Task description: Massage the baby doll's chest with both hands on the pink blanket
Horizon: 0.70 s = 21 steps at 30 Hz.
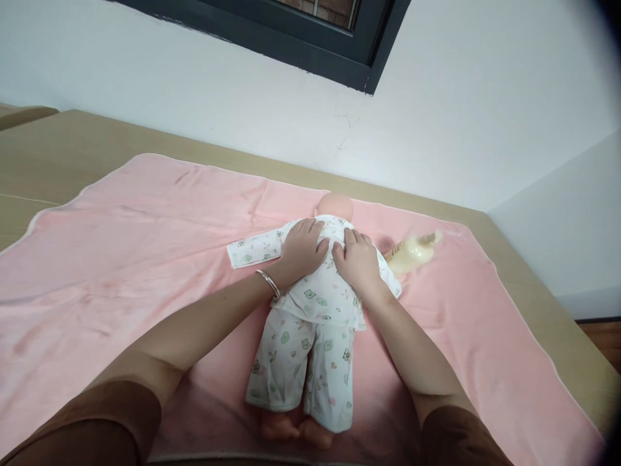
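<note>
A baby doll (334,206) lies face down on a pink blanket (194,194), its head toward the wall. It wears a white printed top (320,294) and matching trousers (281,362), with bare feet showing at the near end. My left hand (303,249) rests flat on the left side of its upper back, fingers stretched out. On the right side of the back lies my right hand (358,260), its fingers spread over the top. The thumbs point toward each other with a small gap between them. The doll's face is hidden.
To the right of the doll, a baby bottle (412,252) with pale yellow contents lies on its side on the blanket. Beneath is a wooden table (97,133) that meets a white wall (272,123). A dark window frame (310,39) is set above.
</note>
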Available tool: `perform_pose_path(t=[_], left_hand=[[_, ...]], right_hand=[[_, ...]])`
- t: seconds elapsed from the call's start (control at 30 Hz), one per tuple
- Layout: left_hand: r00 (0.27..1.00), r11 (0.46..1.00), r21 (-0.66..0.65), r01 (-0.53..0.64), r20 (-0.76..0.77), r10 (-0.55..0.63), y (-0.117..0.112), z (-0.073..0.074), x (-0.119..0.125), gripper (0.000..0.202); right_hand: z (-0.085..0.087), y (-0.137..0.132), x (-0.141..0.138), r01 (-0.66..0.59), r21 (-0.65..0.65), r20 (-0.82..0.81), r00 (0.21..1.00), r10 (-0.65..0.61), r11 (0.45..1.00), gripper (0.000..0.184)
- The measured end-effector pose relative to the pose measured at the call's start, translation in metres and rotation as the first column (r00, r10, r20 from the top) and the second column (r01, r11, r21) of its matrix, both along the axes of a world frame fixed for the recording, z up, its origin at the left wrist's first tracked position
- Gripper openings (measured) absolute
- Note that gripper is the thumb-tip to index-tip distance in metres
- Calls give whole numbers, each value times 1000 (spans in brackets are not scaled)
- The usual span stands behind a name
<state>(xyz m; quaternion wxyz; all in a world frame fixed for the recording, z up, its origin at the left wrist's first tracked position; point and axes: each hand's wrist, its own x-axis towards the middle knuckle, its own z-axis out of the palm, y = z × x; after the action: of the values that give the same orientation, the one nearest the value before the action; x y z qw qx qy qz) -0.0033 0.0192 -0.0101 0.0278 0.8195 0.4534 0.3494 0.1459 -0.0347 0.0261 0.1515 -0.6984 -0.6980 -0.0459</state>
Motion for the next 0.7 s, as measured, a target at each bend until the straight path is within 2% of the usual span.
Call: perform_pose_path(t=[0.7], left_hand=[[999,1000,-9,15,43,-14,3,-2,-2,39]], right_hand=[[-7,10,13,-120,56,-13,993,120,991,45]])
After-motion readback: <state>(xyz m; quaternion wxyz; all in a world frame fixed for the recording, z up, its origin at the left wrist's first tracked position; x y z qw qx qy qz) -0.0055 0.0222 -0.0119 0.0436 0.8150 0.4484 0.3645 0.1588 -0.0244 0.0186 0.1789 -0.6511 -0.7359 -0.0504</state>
